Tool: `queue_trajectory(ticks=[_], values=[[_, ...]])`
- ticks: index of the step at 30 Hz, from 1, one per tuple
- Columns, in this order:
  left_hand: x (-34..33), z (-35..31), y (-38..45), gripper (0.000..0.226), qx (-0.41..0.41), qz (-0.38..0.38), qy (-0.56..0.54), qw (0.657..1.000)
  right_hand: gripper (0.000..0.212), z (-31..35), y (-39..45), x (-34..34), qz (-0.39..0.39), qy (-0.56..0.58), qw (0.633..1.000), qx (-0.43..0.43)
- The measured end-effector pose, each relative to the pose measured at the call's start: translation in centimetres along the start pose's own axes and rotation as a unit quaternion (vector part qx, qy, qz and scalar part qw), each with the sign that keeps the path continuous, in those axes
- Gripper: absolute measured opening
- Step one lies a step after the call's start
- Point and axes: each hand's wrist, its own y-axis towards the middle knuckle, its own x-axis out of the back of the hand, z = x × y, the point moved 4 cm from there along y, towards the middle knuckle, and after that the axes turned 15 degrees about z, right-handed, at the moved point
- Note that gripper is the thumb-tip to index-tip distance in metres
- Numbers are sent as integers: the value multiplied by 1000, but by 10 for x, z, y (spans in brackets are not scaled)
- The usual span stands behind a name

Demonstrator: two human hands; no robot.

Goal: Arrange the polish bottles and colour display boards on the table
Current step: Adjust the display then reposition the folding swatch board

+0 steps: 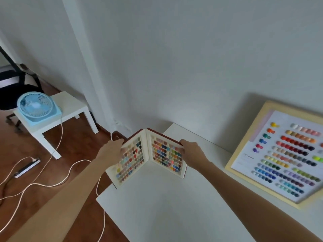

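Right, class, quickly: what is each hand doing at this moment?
Left hand: closed on the left edge of the folding colour book.
Right hand: closed on the book's right edge, holding it open, upright at the table corner.

A folding colour book stands open on the far left corner of the white table, at about eleven o'clock from the table's middle. Its two cream pages meet at a spine turned away from the viewer, each page filled with rows of small coloured nail swatches; the cover edge is dark red. A large colour board with a pale yellow frame leans against the wall at about two o'clock, showing rows of glossy swatches in many colours on a white sheet.
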Motion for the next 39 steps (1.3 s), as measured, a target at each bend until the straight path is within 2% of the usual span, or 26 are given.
queue_trajectory(ticks=[2, 5, 8, 11, 16, 27, 39], values=[[-1, 5, 4, 15, -28, -3, -10, 1000, 17, -1, 1, 2, 1, 0, 1000, -6], [2, 9, 14, 27, -62, -28, -19, 998, 12, -6, 6, 6, -9, 9, 1000, -14], [9, 2, 31, 17, -89, -14, -15, 996, 7, -14, 9, 15, -25, 16, 999, -23], [18, -18, 51, 18, -121, 2, -11, 993, 10, -28, 12, 34, -52, 14, 998, -39], [40, -65, 84, 20, -189, -13, -12, 982, 11, -59, 16, 68, -94, 4, 993, -71], [50, -148, 178, 15, -242, -8, -13, 970, 22, -126, 38, 121, -140, 11, 982, -130], [42, -180, 224, 21, -268, -9, -1, 963, 19, -166, 65, 128, -150, 39, 975, -158]])
